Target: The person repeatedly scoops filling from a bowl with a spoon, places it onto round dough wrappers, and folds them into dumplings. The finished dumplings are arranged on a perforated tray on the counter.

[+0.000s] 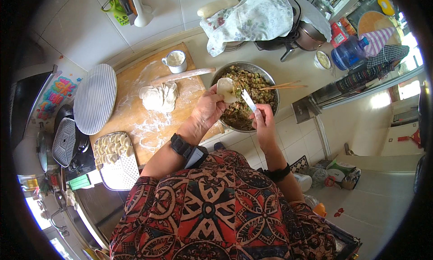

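My left hand (209, 106) holds a round dough wrapper (226, 90) at the left side of a steel bowl (278, 101); a little filling appears to lie on the wrapper. In my right hand (263, 119) is a pale flat spreading tool (249, 100), its tip over the chopped filling (255, 79) in the bowl. A pair of wooden chopsticks (287, 86) rests in the filling and sticks out over the right rim. To the left, a pile of dough wrappers (159, 96) lies on the floured wooden board (127, 124), below a wooden rolling pin (184, 76).
An enamel mug of flour (176, 61) stands on the board's far part. At left are a striped round tray (95, 99) and a perforated tray (121, 173) with folded dumplings (113, 148). Behind the bowl are a floral cloth (253, 19), a pot (309, 36) and a small bowl (322, 60).
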### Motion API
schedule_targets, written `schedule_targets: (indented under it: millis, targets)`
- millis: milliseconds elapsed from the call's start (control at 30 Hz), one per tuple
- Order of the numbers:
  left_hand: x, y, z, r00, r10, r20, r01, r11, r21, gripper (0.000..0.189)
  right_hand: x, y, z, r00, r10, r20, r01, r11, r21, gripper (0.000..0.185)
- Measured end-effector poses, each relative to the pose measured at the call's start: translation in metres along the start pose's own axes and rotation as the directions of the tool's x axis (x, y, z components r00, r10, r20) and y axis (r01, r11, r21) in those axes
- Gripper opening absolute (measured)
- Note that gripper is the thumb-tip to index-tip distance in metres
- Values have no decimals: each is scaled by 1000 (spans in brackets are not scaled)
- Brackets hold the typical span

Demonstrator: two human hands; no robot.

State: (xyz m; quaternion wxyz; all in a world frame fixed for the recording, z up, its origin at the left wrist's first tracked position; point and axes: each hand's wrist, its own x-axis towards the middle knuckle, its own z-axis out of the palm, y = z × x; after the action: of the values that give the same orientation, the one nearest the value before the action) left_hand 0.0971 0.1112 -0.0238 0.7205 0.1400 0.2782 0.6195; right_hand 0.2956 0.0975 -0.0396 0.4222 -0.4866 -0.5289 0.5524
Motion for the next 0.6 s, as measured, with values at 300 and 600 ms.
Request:
schedule_targets:
  millis: [300,600]
  targets:
    - [-1,-7,11,997,27,-73,-19,994,105,49,-10,-13,20,811,-558,178,535,584,-610,21]
    - [-3,-5,-1,995,21,-102,-18,999,32,43,-16,-26,15,782,-582,223,569,521,-637,28]
